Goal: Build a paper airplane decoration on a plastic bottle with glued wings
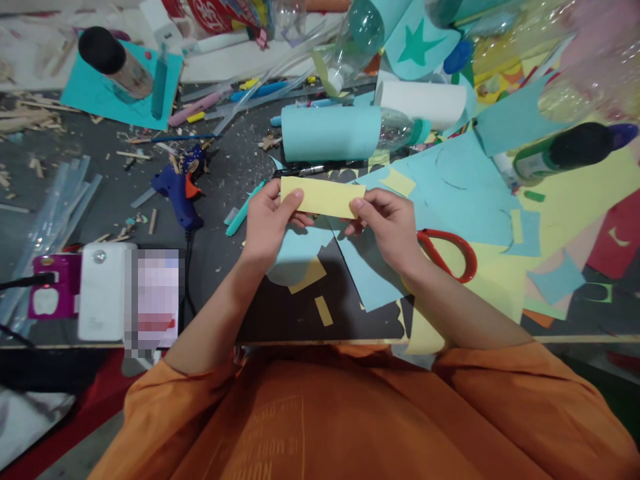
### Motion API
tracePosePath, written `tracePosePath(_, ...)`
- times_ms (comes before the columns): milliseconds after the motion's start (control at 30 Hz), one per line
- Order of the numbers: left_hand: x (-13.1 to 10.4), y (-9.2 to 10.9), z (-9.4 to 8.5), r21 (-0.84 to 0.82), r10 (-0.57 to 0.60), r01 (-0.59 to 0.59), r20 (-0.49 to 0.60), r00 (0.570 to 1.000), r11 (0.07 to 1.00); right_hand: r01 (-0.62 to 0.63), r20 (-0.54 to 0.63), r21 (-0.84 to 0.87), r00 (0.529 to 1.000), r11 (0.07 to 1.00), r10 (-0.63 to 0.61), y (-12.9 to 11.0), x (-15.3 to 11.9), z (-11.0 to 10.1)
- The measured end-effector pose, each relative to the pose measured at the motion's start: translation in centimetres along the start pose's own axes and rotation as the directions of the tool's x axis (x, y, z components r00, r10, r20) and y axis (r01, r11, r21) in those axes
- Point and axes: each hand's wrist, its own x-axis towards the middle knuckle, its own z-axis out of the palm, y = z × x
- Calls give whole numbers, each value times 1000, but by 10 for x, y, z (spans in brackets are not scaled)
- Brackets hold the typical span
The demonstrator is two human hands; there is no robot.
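A yellow paper strip [323, 198] is stretched level between my two hands, above the dark table. My left hand [270, 217] pinches its left end, thumb on top and fingers beneath. At the other end, my right hand [387, 217] grips it the same way. Just beyond the strip lies a plastic bottle wrapped in light blue paper [330, 133], on its side with its green cap to the right. Red-handled scissors [467, 257] rest beside my right wrist, partly hidden by the forearm. Under my hands are light blue paper pieces [370, 267].
A blue glue gun [180, 193] lies to the left, near clear glue sticks [55, 227]. A white power bank [103, 290] and a phone [157, 293] sit at the front left edge. Bottles [565, 153], a white paper roll [423, 105] and coloured paper crowd the right and back.
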Motion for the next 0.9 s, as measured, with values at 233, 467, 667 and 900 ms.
tracePosePath(233, 0, -2, -1, -2, 0, 0, -12, 1000, 1000, 7, 13, -20, 1000, 1000, -7, 0, 0, 1)
tracePosePath(467, -1, 0, 0, -14, 9, -9, -17, 1000, 1000, 21, -13, 24, 1000, 1000, -21, -2, 1, 2)
tracePosePath(667, 0, -2, -1, -12, -7, 6, -33, 999, 1000, 14, -2, 2, 1000, 1000, -14, 0, 1, 0)
tracePosePath(900, 2, -4, -3, 32, -9, 9, -1, 1000, 999, -26, 26, 18, 999, 999, 26, 2, 3, -2)
